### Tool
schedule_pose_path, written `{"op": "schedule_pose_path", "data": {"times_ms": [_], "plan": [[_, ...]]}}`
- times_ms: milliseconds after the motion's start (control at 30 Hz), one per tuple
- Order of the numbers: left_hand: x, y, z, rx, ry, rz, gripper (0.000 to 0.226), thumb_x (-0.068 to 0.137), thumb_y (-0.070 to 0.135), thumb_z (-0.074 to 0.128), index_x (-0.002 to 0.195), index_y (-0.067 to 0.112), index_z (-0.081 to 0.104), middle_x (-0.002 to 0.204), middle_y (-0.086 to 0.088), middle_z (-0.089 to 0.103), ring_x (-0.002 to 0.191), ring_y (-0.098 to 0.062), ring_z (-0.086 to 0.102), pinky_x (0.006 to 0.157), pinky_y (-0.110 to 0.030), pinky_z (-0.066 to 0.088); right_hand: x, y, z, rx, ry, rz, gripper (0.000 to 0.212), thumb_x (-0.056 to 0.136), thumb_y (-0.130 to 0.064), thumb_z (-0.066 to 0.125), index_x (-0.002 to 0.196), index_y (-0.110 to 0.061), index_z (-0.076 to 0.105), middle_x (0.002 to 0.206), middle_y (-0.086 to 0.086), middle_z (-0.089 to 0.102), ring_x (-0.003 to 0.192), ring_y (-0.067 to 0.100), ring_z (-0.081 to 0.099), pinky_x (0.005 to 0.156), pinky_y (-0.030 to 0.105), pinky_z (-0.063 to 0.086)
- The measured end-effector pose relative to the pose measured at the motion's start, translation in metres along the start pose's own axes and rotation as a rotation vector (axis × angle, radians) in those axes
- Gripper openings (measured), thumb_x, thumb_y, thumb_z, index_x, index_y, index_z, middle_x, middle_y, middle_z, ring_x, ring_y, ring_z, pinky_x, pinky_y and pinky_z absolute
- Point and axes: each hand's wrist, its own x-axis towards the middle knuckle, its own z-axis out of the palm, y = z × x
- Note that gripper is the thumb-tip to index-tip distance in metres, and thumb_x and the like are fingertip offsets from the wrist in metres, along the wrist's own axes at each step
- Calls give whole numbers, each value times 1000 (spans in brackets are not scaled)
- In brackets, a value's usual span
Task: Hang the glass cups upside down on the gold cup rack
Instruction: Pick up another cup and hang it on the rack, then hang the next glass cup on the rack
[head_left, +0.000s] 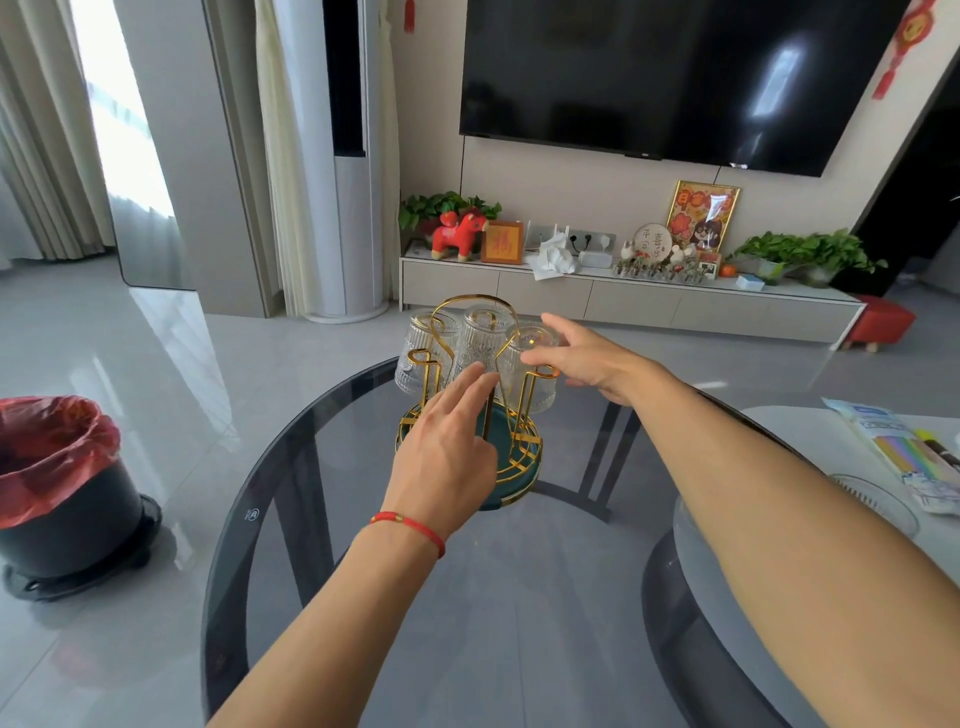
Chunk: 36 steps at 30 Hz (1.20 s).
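The gold cup rack (524, 447) with its green round base stands on the far part of the smoked glass table (519, 597). Three ribbed glass cups hang upside down on it: a left cup (418, 353), a middle cup (480, 332) and a right cup (535, 384). My left hand (447, 447) hovers in front of the rack, fingers spread, holding nothing. My right hand (587, 353) is beside the right cup with its fingertips at the cup's upturned bottom, fingers apart. Two gold hooks at the front carry no cup.
A white side table (810, 452) at the right holds a pack of coloured pens (898, 447) and a clear glass dish (878, 499). A black bin with a red bag (62, 478) stands on the floor at the left. A TV cabinet (623, 296) lies beyond.
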Motion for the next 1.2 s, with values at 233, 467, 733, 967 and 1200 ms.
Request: {"op": "schedule_pose_path", "data": {"times_ms": [233,467,733,967,1200], "plan": [[-16,6,-4,63,-3,34,81,80,-3,56,153,28,41,168,4,25,149,-26,32,101,-43,52,-56,43,-46,-64,107,-10,59,97,-50,64,149,-24,54,147,0,60,134,17,56,115,42,42],[-46,34,17,81,60,164,53,74,-6,64,124,12,68,146,-15,55,129,-40,51,91,-51,56,-127,114,-100,-547,145,216,59,92,-51,68,145,-27,58,152,6,58,136,28,54,110,41,44],[-70,43,38,13,-206,125,53,81,4,64,133,17,65,140,-5,59,131,-28,49,108,-39,44,-150,122,-70,-558,121,263,81,77,-41,82,150,-33,47,141,10,49,124,30,57,104,41,48],[-64,56,33,-484,-486,-345,71,87,42,72,148,21,44,134,1,62,117,-20,64,98,-37,56,-171,78,-29,8,3,81,62,63,-40,91,119,-35,63,114,12,68,91,15,65,81,30,51],[-54,46,15,-982,-317,-523,64,78,38,84,132,12,62,98,-6,81,88,-22,78,79,-36,63,-184,51,-13,25,-212,-16,66,73,-39,87,126,-22,52,126,4,69,107,16,70,97,37,57]]}}
